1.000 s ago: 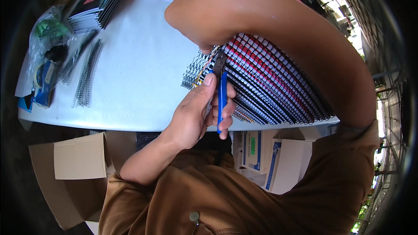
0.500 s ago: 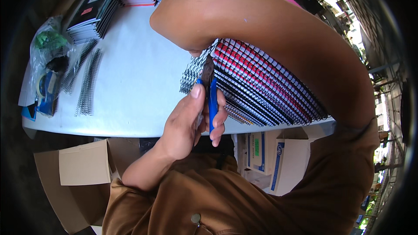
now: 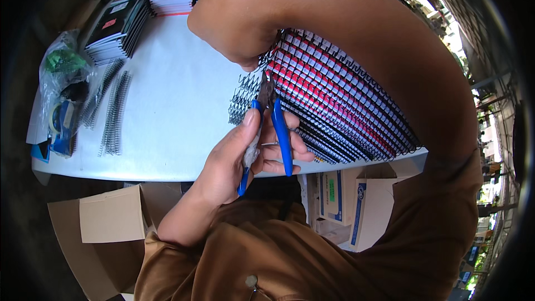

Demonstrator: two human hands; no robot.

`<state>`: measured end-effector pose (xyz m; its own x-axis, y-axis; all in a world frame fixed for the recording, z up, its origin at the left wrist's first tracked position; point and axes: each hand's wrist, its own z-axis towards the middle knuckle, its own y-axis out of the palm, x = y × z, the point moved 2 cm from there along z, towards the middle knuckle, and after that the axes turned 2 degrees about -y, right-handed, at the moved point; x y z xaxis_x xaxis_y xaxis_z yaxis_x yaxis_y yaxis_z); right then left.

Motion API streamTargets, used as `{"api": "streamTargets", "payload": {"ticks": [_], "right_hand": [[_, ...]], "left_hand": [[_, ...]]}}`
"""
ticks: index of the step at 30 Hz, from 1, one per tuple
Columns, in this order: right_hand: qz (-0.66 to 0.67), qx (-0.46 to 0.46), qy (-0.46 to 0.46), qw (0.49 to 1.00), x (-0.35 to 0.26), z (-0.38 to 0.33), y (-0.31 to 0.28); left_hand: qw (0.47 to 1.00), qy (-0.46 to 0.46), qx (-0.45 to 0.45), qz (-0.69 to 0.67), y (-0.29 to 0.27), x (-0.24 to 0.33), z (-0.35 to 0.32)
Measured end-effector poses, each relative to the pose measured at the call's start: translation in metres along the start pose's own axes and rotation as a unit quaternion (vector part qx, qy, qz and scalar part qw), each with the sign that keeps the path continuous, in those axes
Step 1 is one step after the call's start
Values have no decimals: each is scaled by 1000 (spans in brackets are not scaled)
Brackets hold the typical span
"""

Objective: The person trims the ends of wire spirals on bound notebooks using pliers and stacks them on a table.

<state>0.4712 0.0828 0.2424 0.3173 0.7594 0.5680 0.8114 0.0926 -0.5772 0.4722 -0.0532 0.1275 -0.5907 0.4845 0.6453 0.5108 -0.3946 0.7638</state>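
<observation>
My left hand (image 3: 227, 159) is wrapped around a pair of blue-handled pliers (image 3: 283, 142). Its handles are spread, and the dark jaws point away from me, slightly parted at the tips. These tips sit at the left ends of black wire binding coils (image 3: 243, 100), which run along a row of notebooks (image 3: 334, 86) with red and white showing between the loops. Just beyond the jaws, my right hand (image 3: 237, 39) bends down over the coil ends. Its fingers are mostly hidden behind the hand and wrist, so its hold cannot be made out.
Loose coils (image 3: 116, 111) lie on the left of the white table (image 3: 167, 106). Beside them is a clear plastic bag (image 3: 64, 64) with a tape dispenser (image 3: 62, 128). Notebook stacks (image 3: 114, 33) line the back left. Below the front edge are an open cardboard box (image 3: 92, 251) and smaller boxes (image 3: 370, 212).
The pliers' handles have spread wider, and my left fingers have stretched with them. My right hand stays over the coil ends. The whole view has shifted slightly.
</observation>
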Motion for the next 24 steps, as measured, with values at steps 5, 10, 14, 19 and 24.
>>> {"api": "streamTargets", "payload": {"ticks": [5, 10, 14, 19, 24], "right_hand": [[9, 12, -1, 1000, 0, -4, -2], [14, 25, -11, 1000, 0, -2, -5], [20, 20, -2, 1000, 5, -8, 0], [21, 27, -8, 999, 3, -11, -5], [23, 28, -9, 999, 3, -13, -2]], "left_hand": [[988, 25, -112, -99, -17, -3, 9], [965, 84, -219, -120, -13, -4, -3], [998, 15, 2, 67, 8, 7, 6], [1000, 19, -13, 22, 5, 13, 4], [1000, -4, 17, -26, 13, 8, 5]]}}
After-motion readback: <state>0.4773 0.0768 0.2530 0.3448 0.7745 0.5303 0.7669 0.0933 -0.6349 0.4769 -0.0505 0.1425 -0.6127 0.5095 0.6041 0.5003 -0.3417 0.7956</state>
